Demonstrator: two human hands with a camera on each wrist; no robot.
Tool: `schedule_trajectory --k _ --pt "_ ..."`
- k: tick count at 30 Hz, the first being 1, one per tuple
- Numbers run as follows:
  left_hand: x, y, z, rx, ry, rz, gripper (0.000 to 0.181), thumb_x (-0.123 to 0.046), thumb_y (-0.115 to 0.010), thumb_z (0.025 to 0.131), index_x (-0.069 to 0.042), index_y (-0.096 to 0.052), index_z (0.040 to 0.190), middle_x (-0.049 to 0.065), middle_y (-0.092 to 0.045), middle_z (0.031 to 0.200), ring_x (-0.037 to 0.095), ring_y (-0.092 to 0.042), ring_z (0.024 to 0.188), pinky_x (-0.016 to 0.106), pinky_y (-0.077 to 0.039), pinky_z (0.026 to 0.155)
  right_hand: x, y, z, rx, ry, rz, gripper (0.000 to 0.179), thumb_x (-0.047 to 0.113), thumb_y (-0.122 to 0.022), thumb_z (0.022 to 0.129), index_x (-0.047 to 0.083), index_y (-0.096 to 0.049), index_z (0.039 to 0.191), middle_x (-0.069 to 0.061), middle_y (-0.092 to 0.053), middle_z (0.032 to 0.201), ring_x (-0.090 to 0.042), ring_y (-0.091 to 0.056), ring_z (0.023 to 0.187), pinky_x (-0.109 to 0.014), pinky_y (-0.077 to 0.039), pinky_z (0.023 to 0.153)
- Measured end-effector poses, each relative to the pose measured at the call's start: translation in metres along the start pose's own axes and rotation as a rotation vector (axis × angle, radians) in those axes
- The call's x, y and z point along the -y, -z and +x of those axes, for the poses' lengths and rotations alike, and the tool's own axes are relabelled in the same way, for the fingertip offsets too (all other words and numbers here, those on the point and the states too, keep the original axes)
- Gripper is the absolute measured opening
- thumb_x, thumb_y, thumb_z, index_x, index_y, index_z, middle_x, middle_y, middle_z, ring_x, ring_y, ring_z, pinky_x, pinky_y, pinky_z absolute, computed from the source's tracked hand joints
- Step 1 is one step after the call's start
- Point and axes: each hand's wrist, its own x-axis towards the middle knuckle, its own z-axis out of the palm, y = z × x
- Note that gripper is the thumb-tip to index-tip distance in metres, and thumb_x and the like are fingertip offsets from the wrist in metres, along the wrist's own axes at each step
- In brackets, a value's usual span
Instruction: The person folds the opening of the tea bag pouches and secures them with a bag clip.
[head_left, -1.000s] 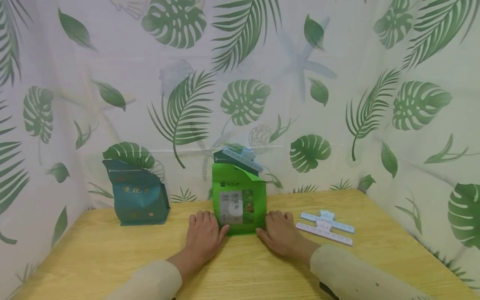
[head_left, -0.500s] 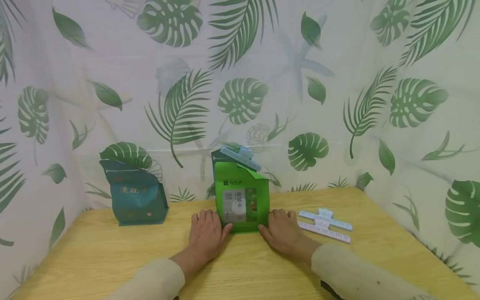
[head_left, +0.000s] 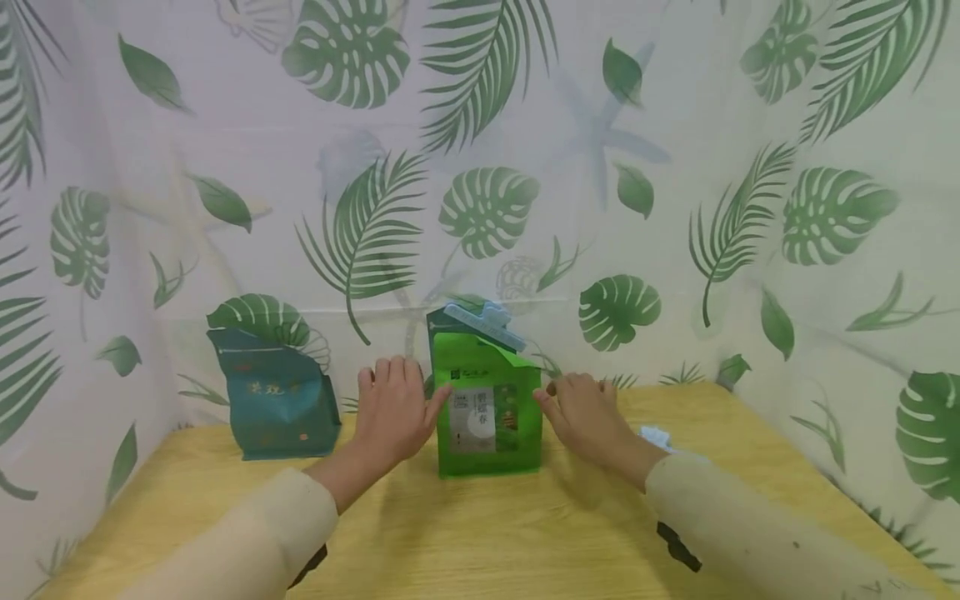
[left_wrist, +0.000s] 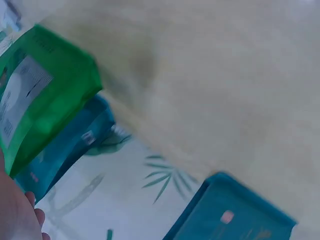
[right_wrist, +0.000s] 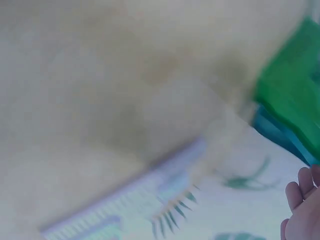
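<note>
A bright green tea bag [head_left: 487, 462] with a grey label stands upright mid-table. Behind it is a teal bag [head_left: 442, 320], its slanted top carrying a light blue sealing clip [head_left: 486, 323]. My left hand [head_left: 393, 412] is raised at the green bag's left side, thumb over its edge and fingers extended. On the opposite side my right hand [head_left: 588, 417] hovers with relaxed fingers, its thumb by the bag's right edge; whether it touches cannot be told. In the wrist views, the fingers of the left hand [left_wrist: 17, 210] and right hand [right_wrist: 305, 210] show beside the bags.
Another teal bag [head_left: 281, 404] stands at the table's left, its top unclipped. Past my right forearm a light blue clip [head_left: 655, 436] peeks out, mostly hidden. A pale purple clip [right_wrist: 120, 200] lies there in the right wrist view. Leaf-patterned cloth [head_left: 480, 125] walls the table's back and sides.
Both hands have risen from the green bag's bottom corners to about its mid-height. The green bag shifted slightly right early on. My right forearm now covers most of the loose clips.
</note>
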Motion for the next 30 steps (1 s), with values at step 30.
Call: schedule_trajectory --k 30 --pt "-0.033 0.023 0.082 0.103 -0.095 0.135 0.062 -0.061 -0.027 0.103 -0.005 -0.054 0.106 0.011 -0.051 0.1 0.03 -0.047 0.097 0.048 -0.038 0.09 0.022 0.027 0.056 -0.066 0.065 -0.052 0.038 0.038 -0.036 0.109 0.012 -0.062 0.117 -0.007 -0.062 0.097 -0.028 -0.057 0.09 -0.05 -0.033 0.078"
